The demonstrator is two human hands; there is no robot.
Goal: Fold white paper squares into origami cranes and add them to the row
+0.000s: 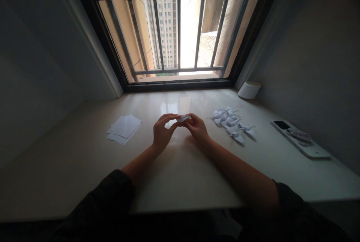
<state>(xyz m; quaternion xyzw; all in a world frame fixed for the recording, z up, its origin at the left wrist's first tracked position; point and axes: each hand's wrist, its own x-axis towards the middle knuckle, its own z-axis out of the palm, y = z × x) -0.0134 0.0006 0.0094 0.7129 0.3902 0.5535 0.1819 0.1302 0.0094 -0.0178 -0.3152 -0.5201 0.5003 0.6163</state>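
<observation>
Between my two hands, just above the pale sill, is a small piece of folded white paper [183, 118]. My left hand [163, 131] pinches its left side with thumb and forefinger, the fingers making a ring. On the other side my right hand [198, 128] is closed around its right end, and its fingertips partly hide the paper. To the right lies a cluster of folded white paper cranes [230, 122] with thin pointed ends. A loose stack of white paper sheets [124, 128] rests to the left.
A white phone [300, 140] lies at the right by the wall. In the back right corner stands a white cylindrical object [249, 90]. A barred window [180, 39] is behind the wide sill [174, 182], whose front edge is close to my body.
</observation>
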